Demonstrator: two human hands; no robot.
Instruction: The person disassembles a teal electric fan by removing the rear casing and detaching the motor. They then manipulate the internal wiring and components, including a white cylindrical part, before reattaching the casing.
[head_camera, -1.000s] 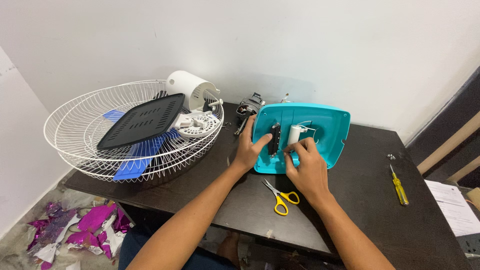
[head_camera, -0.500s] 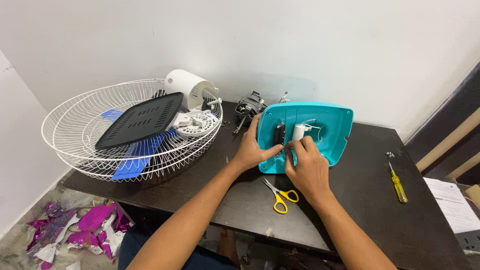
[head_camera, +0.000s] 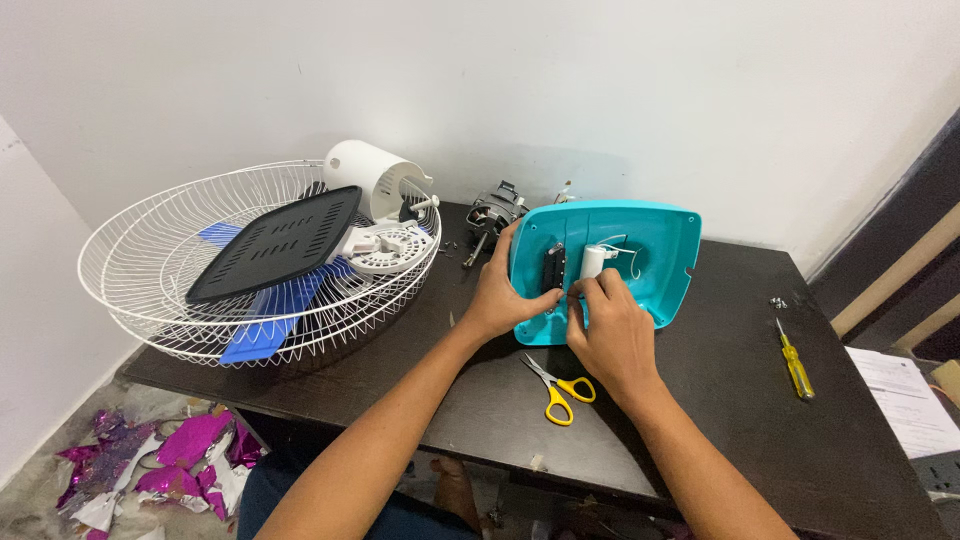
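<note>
Two hands work on a teal plastic housing (head_camera: 640, 255) propped on its edge, tilted, near the middle of the dark surface (head_camera: 760, 420). The left hand (head_camera: 500, 295) is closed on the housing's left edge, thumb reaching over the inside beside a black component (head_camera: 553, 268). The right hand (head_camera: 612, 330) pinches with its fingertips at the base of a small white cylinder (head_camera: 592, 262) mounted inside; thin wires run from the cylinder. The shell looks light and stiff, likely slippery and inclined to tip, so holding it by the rim seems the sound grip, while the cylinder and wires look delicate and better taken by the cylinder body. Yellow-handled scissors (head_camera: 558, 388) lie just before the hands, a yellow screwdriver (head_camera: 796, 362) well to the right, a small motor (head_camera: 493, 210) behind, and a white wire guard (head_camera: 250, 270) holding a black grille (head_camera: 275, 243) to the left.
</note>
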